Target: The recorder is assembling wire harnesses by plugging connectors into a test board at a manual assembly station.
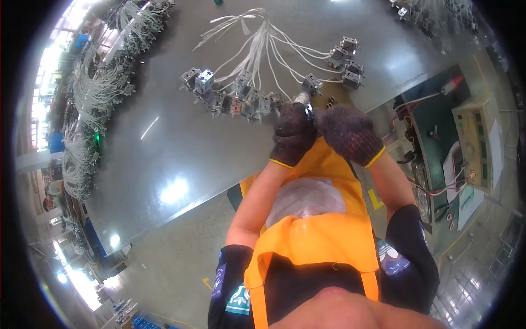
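Observation:
A bundle of white wires [262, 41] fans out across the metal table, with small grey block-shaped connectors [249, 104] at the wire ends. My left hand [295, 134], in a dark knitted glove with a yellow cuff, is closed at the table's near edge. A pale, shiny small piece [302, 98] shows at its fingertips, just below one connector [312, 84]; its kind is unclear. Close beside it on the right, my right hand [352, 135] wears a matching glove, its fingers curled in. What the right hand grips, if anything, is hidden.
Piles of similar wired connectors [87, 104] line the table's left side, with another heap [438, 16] at the far right. To the right, a beige instrument box [475, 145] with leads stands near red-handled scissors [450, 218]. The metal table [159, 137] has a straight near edge.

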`<action>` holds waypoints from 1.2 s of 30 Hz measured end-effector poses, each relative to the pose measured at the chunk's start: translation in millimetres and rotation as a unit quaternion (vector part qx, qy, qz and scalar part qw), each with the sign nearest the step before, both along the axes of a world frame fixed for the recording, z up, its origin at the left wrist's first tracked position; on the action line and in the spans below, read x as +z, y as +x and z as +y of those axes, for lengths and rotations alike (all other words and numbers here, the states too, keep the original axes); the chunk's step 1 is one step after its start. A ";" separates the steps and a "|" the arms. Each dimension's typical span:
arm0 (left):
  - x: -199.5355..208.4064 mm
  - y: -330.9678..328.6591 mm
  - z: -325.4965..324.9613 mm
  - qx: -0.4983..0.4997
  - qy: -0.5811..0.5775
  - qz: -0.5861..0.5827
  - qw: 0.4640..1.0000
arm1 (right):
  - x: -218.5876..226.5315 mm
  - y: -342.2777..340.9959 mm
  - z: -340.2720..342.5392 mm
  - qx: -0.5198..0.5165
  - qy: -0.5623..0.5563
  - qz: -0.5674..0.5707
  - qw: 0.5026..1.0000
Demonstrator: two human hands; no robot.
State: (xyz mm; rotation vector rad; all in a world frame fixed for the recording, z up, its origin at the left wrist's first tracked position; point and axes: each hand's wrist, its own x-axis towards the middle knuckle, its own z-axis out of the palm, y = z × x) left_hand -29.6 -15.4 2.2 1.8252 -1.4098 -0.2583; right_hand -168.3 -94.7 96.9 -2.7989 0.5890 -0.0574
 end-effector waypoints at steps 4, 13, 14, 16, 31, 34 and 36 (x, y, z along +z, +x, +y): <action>2.1 -2.5 5.8 -0.023 0.033 0.074 0.996 | -1.7 2.7 5.7 -0.023 -0.004 0.007 1.000; 5.0 4.6 -3.9 -0.009 0.013 0.041 0.999 | 3.4 3.8 -8.1 -0.010 0.041 -0.021 0.999; -2.7 6.1 -5.6 -0.012 -0.036 0.024 0.999 | 4.0 8.2 -7.8 -0.031 0.057 0.007 0.998; -3.8 6.0 -9.5 -0.020 -0.022 0.016 0.999 | -0.2 10.5 -8.2 -0.038 0.062 0.037 0.997; 78.3 36.1 38.0 0.013 -0.088 -0.302 0.949 | -26.7 -3.9 33.7 -0.062 0.463 -0.188 0.864; 56.0 71.2 25.5 -0.036 -0.078 -0.284 0.955 | -31.9 18.5 29.3 -0.103 0.551 -0.091 0.823; 60.8 92.1 27.4 -0.005 -0.092 -0.233 0.968 | -55.8 2.3 7.0 -0.134 0.481 -0.108 0.860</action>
